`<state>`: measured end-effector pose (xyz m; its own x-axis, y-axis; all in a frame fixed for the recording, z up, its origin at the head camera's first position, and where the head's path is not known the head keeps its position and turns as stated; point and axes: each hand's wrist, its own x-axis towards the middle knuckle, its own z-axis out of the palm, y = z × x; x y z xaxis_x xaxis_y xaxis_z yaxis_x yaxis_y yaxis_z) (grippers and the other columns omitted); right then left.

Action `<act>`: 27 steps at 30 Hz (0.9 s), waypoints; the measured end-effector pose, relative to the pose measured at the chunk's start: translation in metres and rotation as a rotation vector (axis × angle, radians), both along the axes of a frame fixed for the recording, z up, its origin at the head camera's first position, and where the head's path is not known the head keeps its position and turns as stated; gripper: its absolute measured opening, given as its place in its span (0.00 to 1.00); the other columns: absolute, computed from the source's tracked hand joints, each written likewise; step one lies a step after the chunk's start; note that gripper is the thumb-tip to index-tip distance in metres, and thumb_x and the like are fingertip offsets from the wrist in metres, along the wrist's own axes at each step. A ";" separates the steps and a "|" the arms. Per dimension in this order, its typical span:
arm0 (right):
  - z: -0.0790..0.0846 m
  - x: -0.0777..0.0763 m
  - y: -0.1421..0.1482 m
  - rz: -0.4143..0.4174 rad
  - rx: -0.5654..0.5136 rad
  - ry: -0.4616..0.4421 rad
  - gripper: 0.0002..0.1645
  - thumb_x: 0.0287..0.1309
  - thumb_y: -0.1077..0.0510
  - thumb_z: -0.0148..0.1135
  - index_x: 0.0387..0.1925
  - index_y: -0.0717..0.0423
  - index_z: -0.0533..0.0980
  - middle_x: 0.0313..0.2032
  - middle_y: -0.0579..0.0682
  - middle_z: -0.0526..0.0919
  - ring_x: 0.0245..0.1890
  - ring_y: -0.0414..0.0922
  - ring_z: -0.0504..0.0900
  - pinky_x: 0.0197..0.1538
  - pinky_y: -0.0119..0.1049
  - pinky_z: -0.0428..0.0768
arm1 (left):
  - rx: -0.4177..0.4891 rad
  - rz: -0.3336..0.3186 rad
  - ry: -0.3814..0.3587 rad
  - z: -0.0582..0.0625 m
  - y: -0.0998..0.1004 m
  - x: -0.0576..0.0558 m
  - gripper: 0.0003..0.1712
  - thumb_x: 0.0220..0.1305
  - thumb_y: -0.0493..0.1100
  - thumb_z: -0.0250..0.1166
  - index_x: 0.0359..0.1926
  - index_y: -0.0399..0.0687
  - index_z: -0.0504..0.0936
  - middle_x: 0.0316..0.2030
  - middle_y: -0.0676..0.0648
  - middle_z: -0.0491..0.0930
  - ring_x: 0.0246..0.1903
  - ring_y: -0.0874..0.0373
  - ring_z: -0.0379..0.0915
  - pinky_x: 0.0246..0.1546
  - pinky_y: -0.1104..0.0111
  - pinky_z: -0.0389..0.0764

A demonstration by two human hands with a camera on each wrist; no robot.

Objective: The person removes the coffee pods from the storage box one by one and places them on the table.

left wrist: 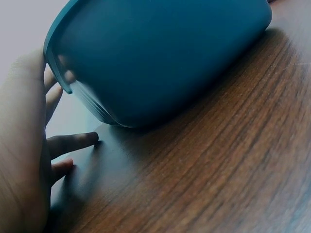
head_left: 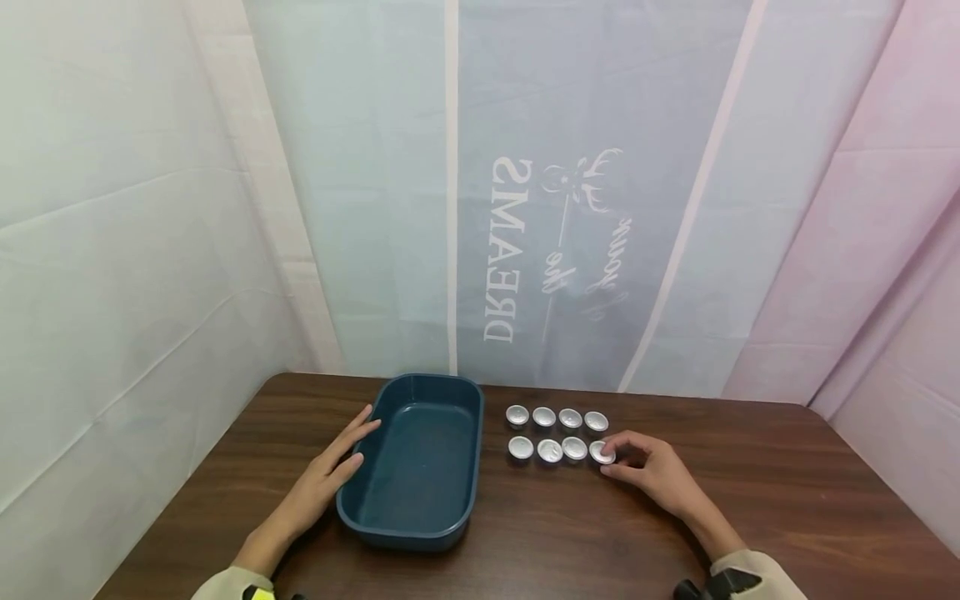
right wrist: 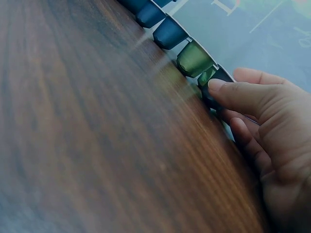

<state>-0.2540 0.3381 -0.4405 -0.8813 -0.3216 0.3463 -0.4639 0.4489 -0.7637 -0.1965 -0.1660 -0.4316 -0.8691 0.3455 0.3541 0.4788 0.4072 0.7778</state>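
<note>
Coffee capsules with silver foil lids stand lid up in two rows on the table. At the right end of the near row, my right hand pinches a dark capsule between thumb and fingers. Beside it in the right wrist view are a green capsule and a dark blue one. A deep blue plastic bin stands left of the rows, with nothing visible inside. Against its left rim rests my left hand, fingers extended; the left wrist view shows some fingertips hidden behind the bin's edge.
The dark wood-grain table reaches back to a printed fabric curtain. White fabric hangs along the left side and pinkish fabric along the right. The far capsule row lies near the table's back edge.
</note>
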 end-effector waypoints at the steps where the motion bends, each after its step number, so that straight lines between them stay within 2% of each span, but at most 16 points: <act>1: -0.001 0.000 0.000 0.001 -0.002 0.000 0.13 0.47 0.57 0.75 0.35 0.47 0.80 0.38 0.45 0.82 0.37 0.39 0.79 0.35 0.34 0.80 | -0.007 0.001 0.003 0.000 0.000 0.000 0.27 0.75 0.37 0.45 0.73 0.49 0.58 0.74 0.45 0.43 0.71 0.54 0.41 0.56 0.36 0.56; 4: -0.005 -0.002 0.001 -0.002 -0.003 0.005 0.14 0.46 0.57 0.76 0.36 0.46 0.80 0.36 0.44 0.82 0.37 0.39 0.79 0.35 0.34 0.80 | -0.029 0.012 0.009 0.001 0.000 0.000 0.27 0.75 0.37 0.45 0.73 0.50 0.58 0.74 0.46 0.44 0.71 0.56 0.41 0.57 0.38 0.58; 6: -0.005 -0.001 0.001 -0.004 0.002 0.003 0.15 0.46 0.57 0.76 0.36 0.46 0.80 0.36 0.44 0.82 0.37 0.39 0.79 0.36 0.34 0.80 | -0.037 0.019 0.009 0.000 -0.001 -0.001 0.27 0.75 0.37 0.45 0.73 0.51 0.58 0.74 0.47 0.44 0.71 0.54 0.42 0.57 0.40 0.59; 12: -0.006 0.003 0.004 -0.010 -0.025 -0.001 0.17 0.46 0.57 0.76 0.40 0.48 0.79 0.39 0.45 0.82 0.39 0.40 0.80 0.37 0.34 0.80 | -0.035 0.016 0.008 -0.003 0.001 -0.002 0.27 0.75 0.37 0.45 0.72 0.50 0.59 0.74 0.45 0.46 0.70 0.42 0.43 0.56 0.37 0.57; 16: -0.006 0.010 0.012 0.039 -0.071 0.015 0.24 0.49 0.61 0.73 0.49 0.55 0.76 0.44 0.51 0.81 0.41 0.46 0.80 0.39 0.34 0.80 | -0.046 0.033 0.038 -0.003 0.001 -0.003 0.28 0.74 0.36 0.45 0.73 0.52 0.58 0.73 0.45 0.50 0.70 0.45 0.47 0.61 0.54 0.62; 19: -0.005 0.019 0.020 0.082 -0.106 0.010 0.29 0.55 0.65 0.68 0.58 0.62 0.70 0.50 0.59 0.78 0.45 0.51 0.79 0.42 0.34 0.79 | -0.044 0.049 0.055 -0.005 -0.001 -0.001 0.29 0.75 0.36 0.44 0.74 0.54 0.55 0.72 0.46 0.53 0.68 0.53 0.53 0.57 0.66 0.66; 23: -0.002 0.034 0.031 0.069 -0.150 -0.033 0.30 0.62 0.67 0.60 0.64 0.65 0.62 0.57 0.67 0.72 0.49 0.53 0.77 0.45 0.33 0.78 | -0.014 0.062 0.038 -0.008 -0.004 0.001 0.31 0.76 0.37 0.42 0.75 0.58 0.50 0.71 0.46 0.55 0.64 0.56 0.58 0.54 0.65 0.69; 27: 0.005 0.043 0.038 0.017 -0.110 -0.045 0.29 0.65 0.66 0.55 0.66 0.59 0.61 0.59 0.67 0.70 0.52 0.49 0.76 0.48 0.31 0.76 | -0.020 0.094 0.054 -0.005 -0.005 0.004 0.32 0.75 0.36 0.44 0.75 0.59 0.50 0.71 0.43 0.54 0.63 0.46 0.60 0.55 0.60 0.69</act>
